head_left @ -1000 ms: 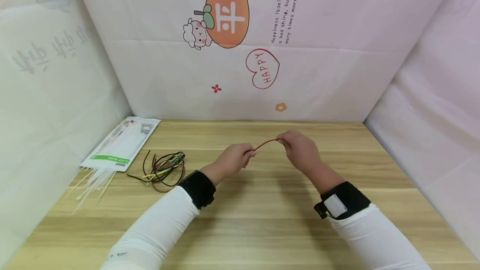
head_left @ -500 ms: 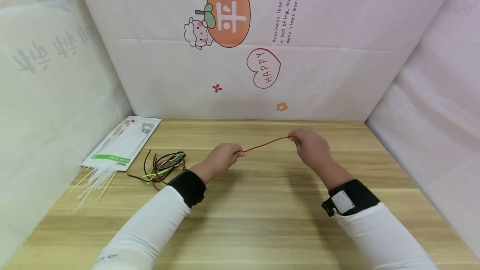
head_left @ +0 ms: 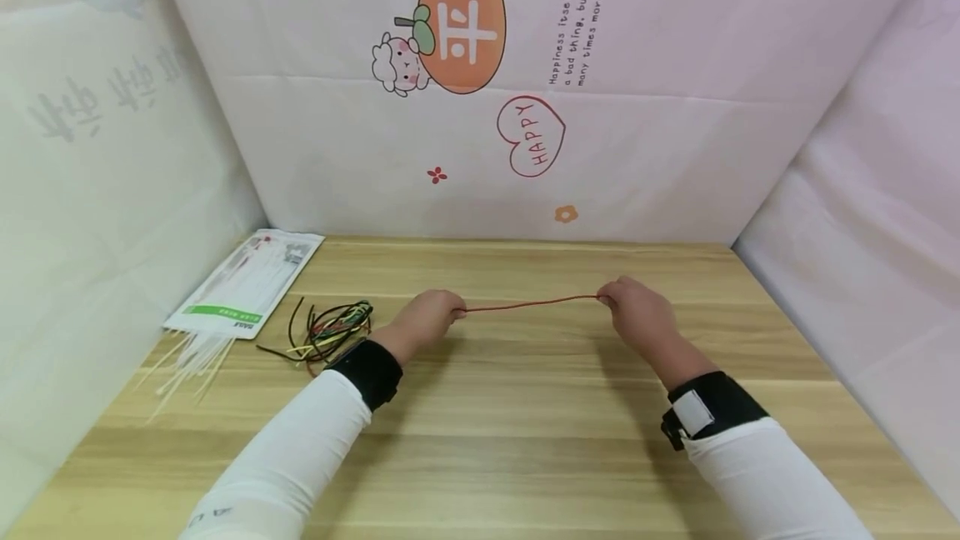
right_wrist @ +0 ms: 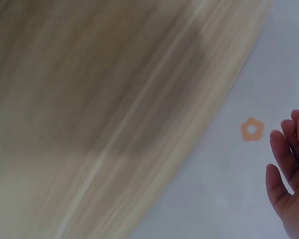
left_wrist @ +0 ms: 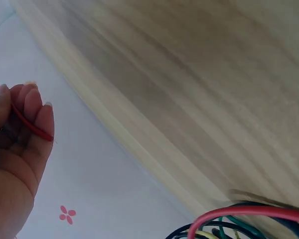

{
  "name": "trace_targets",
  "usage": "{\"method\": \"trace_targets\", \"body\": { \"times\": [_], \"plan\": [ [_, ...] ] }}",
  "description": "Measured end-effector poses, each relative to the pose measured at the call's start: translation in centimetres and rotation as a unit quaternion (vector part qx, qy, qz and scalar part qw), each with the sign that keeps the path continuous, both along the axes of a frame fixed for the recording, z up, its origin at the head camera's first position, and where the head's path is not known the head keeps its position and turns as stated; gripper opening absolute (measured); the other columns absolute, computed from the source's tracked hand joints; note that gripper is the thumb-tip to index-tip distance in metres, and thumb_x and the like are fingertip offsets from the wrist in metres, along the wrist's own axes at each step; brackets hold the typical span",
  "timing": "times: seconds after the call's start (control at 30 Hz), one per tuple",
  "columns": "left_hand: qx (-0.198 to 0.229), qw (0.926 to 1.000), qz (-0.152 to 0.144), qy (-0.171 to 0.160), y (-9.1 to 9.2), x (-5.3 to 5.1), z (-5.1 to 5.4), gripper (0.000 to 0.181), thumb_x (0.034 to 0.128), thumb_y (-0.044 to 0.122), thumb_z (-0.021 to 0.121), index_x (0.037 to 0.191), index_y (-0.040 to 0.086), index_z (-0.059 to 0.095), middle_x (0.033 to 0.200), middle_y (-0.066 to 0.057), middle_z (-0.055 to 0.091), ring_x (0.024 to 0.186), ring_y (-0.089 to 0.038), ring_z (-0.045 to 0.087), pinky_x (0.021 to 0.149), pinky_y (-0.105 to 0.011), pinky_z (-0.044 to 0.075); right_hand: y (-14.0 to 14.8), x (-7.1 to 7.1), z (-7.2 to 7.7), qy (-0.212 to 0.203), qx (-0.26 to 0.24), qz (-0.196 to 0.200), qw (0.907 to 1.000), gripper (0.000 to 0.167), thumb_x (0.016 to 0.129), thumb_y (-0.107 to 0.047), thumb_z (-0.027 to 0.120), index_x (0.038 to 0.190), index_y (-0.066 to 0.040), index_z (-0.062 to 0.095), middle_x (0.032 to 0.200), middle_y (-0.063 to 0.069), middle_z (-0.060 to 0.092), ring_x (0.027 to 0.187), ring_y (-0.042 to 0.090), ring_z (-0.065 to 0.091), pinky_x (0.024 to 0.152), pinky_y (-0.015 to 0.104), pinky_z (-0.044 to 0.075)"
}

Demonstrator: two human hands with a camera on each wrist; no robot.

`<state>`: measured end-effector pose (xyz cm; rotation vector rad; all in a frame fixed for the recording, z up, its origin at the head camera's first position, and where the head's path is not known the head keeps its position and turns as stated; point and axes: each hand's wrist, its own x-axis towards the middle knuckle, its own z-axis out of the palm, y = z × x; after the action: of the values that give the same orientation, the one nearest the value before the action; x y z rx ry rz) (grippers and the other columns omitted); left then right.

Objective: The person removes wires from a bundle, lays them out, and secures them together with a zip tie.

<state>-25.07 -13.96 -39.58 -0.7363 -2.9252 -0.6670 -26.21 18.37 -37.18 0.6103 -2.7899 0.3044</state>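
A thin red wire [head_left: 532,303] stretches almost level between the two hands above the table. My left hand [head_left: 426,322] pinches its left end between thumb and fingers; in the left wrist view a short end of the red wire [left_wrist: 31,125] lies across the fingers of the left hand [left_wrist: 17,159]. At the wire's other end, my right hand [head_left: 641,319] pinches it with thumb and forefinger. The right wrist view shows the right hand [right_wrist: 294,174] at its right edge, the other fingers loosely spread, with only a bit of red visible at the fingertips.
A tangle of black, red, yellow and green wires [head_left: 330,332] lies on the wooden table [head_left: 525,457], left of the left hand. Farther left is a white packet [head_left: 247,282] with white strips [head_left: 187,365] poking out. Printed white cloth [head_left: 337,157] stands behind and at both sides.
The hands have moved apart, left hand leftward and right hand rightward. Between them the red wire shows a longer, straighter stretch. The right hand has also come down a little since half a second ago.
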Motion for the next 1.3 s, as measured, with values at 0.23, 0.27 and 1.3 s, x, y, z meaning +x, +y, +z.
{"method": "trace_targets", "body": {
  "times": [0.23, 0.27, 1.3],
  "plan": [
    [-0.023, 0.998, 0.056, -0.018, -0.7, -0.8, -0.3, 0.014, 0.0954, 0.005, 0.058, 0.095, 0.001, 0.072, 0.099, -0.01, 0.07, 0.096, -0.024, 0.064, 0.086, -0.037, 0.051, 0.1, -0.8, -0.1, -0.014, -0.002, 0.005, 0.9999, 0.014, 0.094, -0.008, 0.061, 0.102, -0.003, 0.071, 0.089, 0.01, 0.064, 0.079, 0.027, 0.064, 0.059, 0.038, 0.051],
    [-0.026, 0.9972, 0.067, -0.019, -0.8, -0.9, -0.4, 0.014, 0.0953, 0.005, 0.058, 0.096, 0.001, 0.072, 0.101, -0.01, 0.07, 0.097, -0.024, 0.064, 0.087, -0.037, 0.05, 0.1, -1.0, -0.1, -0.018, -0.002, 0.001, 0.9998, 0.014, 0.094, -0.008, 0.061, 0.102, -0.003, 0.071, 0.09, 0.01, 0.064, 0.08, 0.028, 0.064, 0.06, 0.039, 0.051],
    [-0.151, 0.9829, 0.099, -0.036, 0.0, -4.3, -2.3, 0.022, 0.091, -0.007, 0.053, 0.075, 0.007, 0.061, 0.087, -0.009, 0.059, 0.086, -0.024, 0.059, 0.073, -0.038, 0.05, -1.0, -4.5, -3.7, -0.151, 0.062, 0.012, 0.9865, 0.015, 0.092, -0.003, 0.055, 0.096, -0.01, 0.068, 0.089, 0.005, 0.06, 0.086, 0.024, 0.059, 0.077, 0.041, 0.05]
  ]
}}
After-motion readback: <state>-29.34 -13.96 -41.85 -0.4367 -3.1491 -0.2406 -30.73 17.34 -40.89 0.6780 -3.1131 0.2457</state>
